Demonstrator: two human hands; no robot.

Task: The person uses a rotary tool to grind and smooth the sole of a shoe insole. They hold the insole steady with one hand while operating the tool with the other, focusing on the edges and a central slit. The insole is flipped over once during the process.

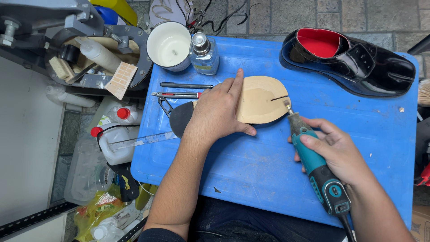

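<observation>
Right hand (pixel 333 150) clamped on teal rotary tool (pixel 313 163), bit at the tan sole's (pixel 260 98) slit; left hand (pixel 219 110) flat, pinning it w/ fingers together. Slip = gouged sole, I'd say.

A blue plastic work surface (pixel 367 148) sits over a grey stone-paved floor (pixel 349 15) in even daylight, with a pale panel (pixel 27 148) at the left.

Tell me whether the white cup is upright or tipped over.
Upright: the white cup stands on the blue tabletop, its round mouth facing up.
</observation>
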